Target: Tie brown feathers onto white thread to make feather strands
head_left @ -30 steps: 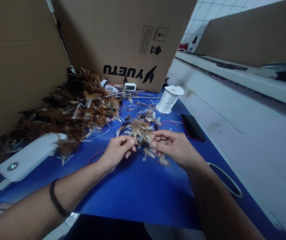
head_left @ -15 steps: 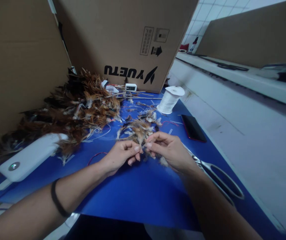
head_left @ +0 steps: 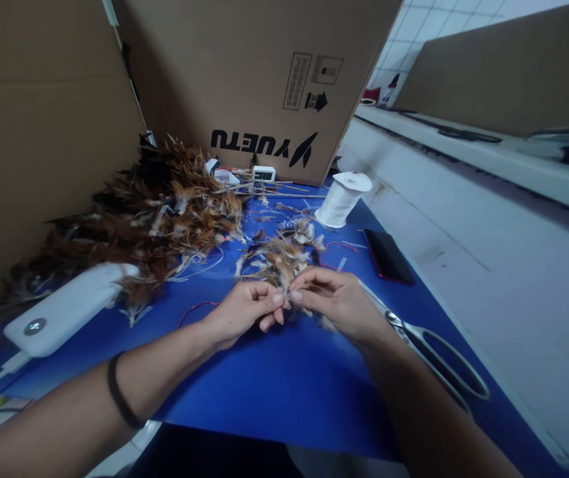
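Moved: both hands closer together, fingertips now meet
Left hand point(head_left: 242, 312): fingers pinched on small fluffy brown feather tuft point(head_left: 284, 264)
Right hand point(head_left: 336, 302): pinching same tuft
Tuft location: over glossy blue sheet point(head_left: 274, 392), beside steel scissors point(head_left: 433, 348)

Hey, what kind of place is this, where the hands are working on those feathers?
Likely a small craft workbench: a big feather pile, a white thread spool and scissors lie on a blue mat, walled by cardboard boxes.
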Action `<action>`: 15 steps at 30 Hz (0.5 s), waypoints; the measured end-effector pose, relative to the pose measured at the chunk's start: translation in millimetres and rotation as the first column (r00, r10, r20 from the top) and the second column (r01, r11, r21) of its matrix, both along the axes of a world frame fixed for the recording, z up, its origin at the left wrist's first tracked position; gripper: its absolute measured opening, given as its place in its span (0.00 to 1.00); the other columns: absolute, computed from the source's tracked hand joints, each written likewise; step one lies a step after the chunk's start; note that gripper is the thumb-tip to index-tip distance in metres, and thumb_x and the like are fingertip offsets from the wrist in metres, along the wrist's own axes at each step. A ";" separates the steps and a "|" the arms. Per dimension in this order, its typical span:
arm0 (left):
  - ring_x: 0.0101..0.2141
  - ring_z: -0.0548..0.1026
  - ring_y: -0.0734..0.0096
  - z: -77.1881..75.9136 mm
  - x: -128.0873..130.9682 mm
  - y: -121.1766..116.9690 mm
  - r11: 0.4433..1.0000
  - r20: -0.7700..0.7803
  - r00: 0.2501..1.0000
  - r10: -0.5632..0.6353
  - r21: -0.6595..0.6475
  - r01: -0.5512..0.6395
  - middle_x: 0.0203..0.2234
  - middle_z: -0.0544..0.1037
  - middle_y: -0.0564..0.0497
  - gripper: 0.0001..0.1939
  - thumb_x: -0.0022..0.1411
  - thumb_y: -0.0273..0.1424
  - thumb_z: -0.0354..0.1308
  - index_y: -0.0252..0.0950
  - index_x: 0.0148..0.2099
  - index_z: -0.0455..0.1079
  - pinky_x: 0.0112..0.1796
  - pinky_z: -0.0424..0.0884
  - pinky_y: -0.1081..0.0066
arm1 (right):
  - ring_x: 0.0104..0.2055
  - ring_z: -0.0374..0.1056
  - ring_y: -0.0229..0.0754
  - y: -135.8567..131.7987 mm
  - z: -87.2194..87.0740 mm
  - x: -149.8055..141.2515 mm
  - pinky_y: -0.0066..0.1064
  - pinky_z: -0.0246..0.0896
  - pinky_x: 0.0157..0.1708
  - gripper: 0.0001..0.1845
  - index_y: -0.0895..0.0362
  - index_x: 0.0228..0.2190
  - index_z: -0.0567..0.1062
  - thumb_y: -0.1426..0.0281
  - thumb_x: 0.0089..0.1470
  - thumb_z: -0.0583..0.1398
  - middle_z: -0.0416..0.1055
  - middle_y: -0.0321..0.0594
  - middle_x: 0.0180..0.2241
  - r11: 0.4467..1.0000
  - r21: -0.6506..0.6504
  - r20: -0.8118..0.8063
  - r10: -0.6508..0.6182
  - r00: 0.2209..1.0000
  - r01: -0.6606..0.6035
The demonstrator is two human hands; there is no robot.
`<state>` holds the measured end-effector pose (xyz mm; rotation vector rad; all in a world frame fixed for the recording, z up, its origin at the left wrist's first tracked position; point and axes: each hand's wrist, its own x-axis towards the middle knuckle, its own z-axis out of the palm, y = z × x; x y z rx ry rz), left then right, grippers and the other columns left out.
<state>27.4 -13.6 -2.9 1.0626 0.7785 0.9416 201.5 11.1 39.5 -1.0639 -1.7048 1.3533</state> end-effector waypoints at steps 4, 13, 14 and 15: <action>0.17 0.60 0.85 0.5 0.4 -0.5 1.000 -0.012 1.000 -0.003 0.000 0.003 0.19 0.70 0.54 0.15 0.55 0.40 0.58 0.30 0.31 0.69 0.21 0.56 0.78 | 0.27 0.66 0.35 0.0 -0.3 0.1 0.28 0.60 0.29 0.07 0.58 0.25 0.74 0.68 0.42 0.65 0.71 0.36 0.25 1.000 0.001 -0.010 0.020 1.000 -0.020; 0.17 0.60 0.84 -1.7 -0.5 0.6 1.000 -0.018 1.000 -0.016 0.016 0.017 0.20 0.70 0.53 0.15 0.57 0.39 0.58 0.30 0.30 0.69 0.21 0.56 0.78 | 0.28 0.67 0.35 0.0 0.3 -0.7 0.29 0.62 0.31 0.06 0.58 0.24 0.74 0.69 0.43 0.65 0.71 0.36 0.25 0.999 0.017 -0.013 0.051 0.999 -0.051; 0.17 0.60 0.84 -1.9 -0.5 0.7 1.000 -0.017 1.000 -0.017 0.017 0.017 0.20 0.70 0.53 0.15 0.57 0.39 0.57 0.30 0.30 0.69 0.21 0.56 0.78 | 0.29 0.67 0.36 0.1 -0.4 -0.6 0.29 0.63 0.32 0.06 0.58 0.24 0.74 0.69 0.43 0.65 0.71 0.36 0.25 0.998 0.022 -0.011 0.054 0.998 -0.054; 0.17 0.60 0.84 -2.0 -0.5 0.7 1.000 -0.017 1.000 -0.018 0.019 0.018 0.20 0.71 0.53 0.15 0.57 0.39 0.57 0.30 0.30 0.69 0.21 0.56 0.78 | 0.29 0.68 0.36 0.4 -1.2 -0.4 0.29 0.63 0.32 0.06 0.58 0.24 0.74 0.69 0.43 0.65 0.71 0.36 0.25 0.998 0.029 -0.007 0.056 0.998 -0.056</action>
